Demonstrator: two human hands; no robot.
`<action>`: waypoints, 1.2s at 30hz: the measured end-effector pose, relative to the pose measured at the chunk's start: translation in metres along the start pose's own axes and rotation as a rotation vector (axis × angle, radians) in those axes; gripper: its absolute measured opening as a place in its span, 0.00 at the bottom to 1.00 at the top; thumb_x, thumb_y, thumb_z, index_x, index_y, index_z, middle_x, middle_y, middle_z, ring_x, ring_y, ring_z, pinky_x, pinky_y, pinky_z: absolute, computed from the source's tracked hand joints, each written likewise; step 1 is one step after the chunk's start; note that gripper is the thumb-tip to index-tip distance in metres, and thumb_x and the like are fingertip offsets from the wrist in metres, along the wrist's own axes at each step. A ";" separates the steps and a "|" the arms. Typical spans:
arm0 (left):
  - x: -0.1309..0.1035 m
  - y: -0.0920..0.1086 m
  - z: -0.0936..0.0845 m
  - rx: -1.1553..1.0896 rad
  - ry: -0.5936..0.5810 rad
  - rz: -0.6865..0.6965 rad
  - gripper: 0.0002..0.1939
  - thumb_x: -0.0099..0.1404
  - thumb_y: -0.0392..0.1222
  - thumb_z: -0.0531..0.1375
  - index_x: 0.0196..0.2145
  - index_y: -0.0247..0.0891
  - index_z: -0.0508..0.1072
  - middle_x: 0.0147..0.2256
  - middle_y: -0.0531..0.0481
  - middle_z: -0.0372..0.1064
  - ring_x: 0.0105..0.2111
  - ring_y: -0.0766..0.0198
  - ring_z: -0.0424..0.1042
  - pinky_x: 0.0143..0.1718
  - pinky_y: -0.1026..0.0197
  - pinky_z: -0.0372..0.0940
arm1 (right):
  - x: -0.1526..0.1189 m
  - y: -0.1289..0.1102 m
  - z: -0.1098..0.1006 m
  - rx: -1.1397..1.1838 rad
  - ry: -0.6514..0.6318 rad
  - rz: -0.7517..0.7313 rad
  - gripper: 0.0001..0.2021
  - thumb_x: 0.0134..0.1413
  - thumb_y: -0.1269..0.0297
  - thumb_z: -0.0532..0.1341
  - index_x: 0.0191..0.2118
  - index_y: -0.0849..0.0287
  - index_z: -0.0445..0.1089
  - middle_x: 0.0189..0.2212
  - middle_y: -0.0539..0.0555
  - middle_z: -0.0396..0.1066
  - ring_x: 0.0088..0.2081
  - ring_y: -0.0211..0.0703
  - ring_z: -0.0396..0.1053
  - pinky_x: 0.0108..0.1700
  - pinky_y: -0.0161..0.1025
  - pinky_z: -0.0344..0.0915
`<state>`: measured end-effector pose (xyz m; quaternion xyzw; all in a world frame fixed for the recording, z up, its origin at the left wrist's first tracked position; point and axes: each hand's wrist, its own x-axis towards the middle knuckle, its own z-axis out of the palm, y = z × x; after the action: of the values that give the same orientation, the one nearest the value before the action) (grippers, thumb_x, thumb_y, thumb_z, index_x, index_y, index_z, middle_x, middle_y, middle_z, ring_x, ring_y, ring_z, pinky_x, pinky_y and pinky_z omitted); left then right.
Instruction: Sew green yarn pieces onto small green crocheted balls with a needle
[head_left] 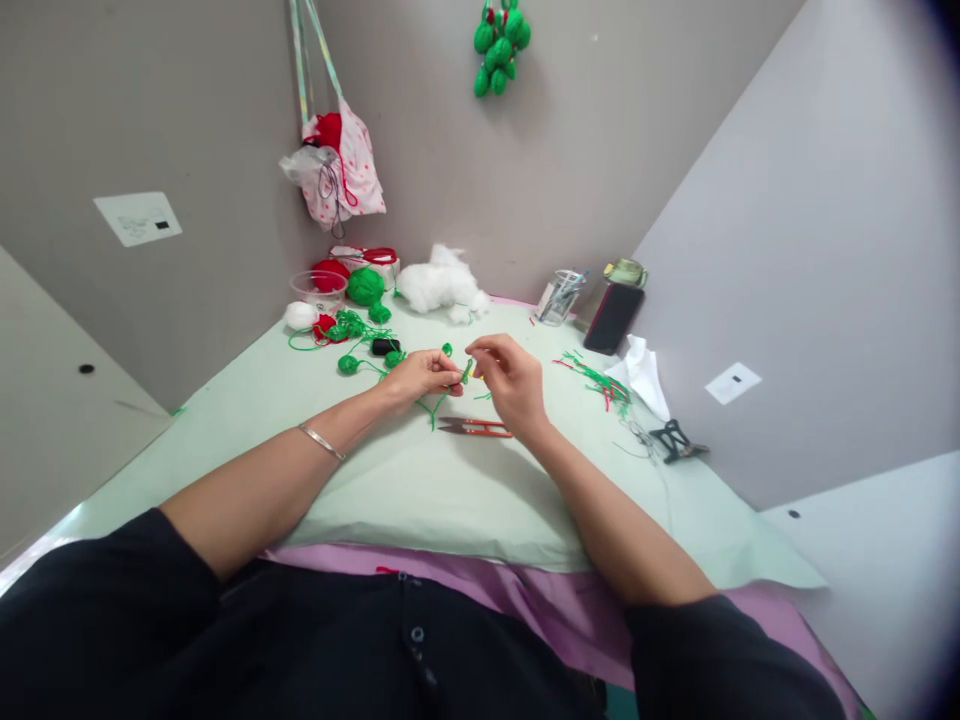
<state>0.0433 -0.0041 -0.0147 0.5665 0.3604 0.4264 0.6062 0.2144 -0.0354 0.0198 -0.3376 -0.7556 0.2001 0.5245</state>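
Note:
My left hand [426, 377] pinches a small piece of green yarn work [466, 371] over the middle of the table. My right hand [511, 380] is raised just to the right of it, its thumb and forefinger bent together beside the piece; what lies between those fingers is too small to make out. A green strand hangs below my left fingers. Orange-handled thread snips [480, 429] lie on the cloth beneath my hands, blades pointing left. Small green yarn balls [348, 365] and a black spool [385, 347] lie behind my left hand.
White stuffing [442, 283], a large green yarn ball [365, 287] and a clear tub [319, 290] stand at the back. Rightward are a glass of tools [559, 298], a phone [614, 318], yarn scraps [600, 382] and a black clip [675, 441]. A bag [352, 170] hangs on the wall.

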 end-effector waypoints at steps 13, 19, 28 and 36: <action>-0.003 0.010 0.005 0.025 -0.098 0.046 0.17 0.51 0.45 0.70 0.32 0.33 0.70 0.25 0.48 0.74 0.28 0.64 0.74 0.34 0.62 0.65 | 0.025 0.000 -0.040 0.541 0.091 0.254 0.13 0.56 0.52 0.61 0.34 0.54 0.58 0.19 0.42 0.45 0.18 0.32 0.48 0.21 0.32 0.52; -0.005 0.016 -0.001 -0.018 -0.065 0.017 0.15 0.53 0.44 0.70 0.34 0.34 0.74 0.29 0.47 0.75 0.31 0.63 0.75 0.36 0.62 0.65 | 0.024 0.008 -0.051 0.422 -0.016 0.297 0.12 0.54 0.54 0.63 0.36 0.56 0.66 0.19 0.44 0.57 0.20 0.31 0.52 0.21 0.32 0.48; -0.005 0.018 -0.004 0.002 -0.050 0.065 0.17 0.52 0.45 0.70 0.38 0.34 0.76 0.34 0.44 0.77 0.37 0.57 0.76 0.38 0.61 0.67 | 0.018 0.010 -0.047 -0.201 -0.172 -0.045 0.04 0.57 0.66 0.63 0.34 0.55 0.77 0.30 0.51 0.66 0.33 0.38 0.64 0.35 0.38 0.61; -0.004 0.017 -0.005 0.055 -0.062 0.075 0.16 0.55 0.45 0.68 0.39 0.34 0.76 0.36 0.44 0.77 0.41 0.58 0.75 0.38 0.63 0.66 | 0.015 0.012 -0.046 -0.395 -0.212 -0.140 0.07 0.59 0.70 0.60 0.35 0.55 0.76 0.31 0.51 0.64 0.32 0.38 0.63 0.37 0.37 0.60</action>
<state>0.0349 -0.0062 0.0017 0.6090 0.3313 0.4209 0.5850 0.2570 -0.0188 0.0390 -0.3574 -0.8526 0.0459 0.3784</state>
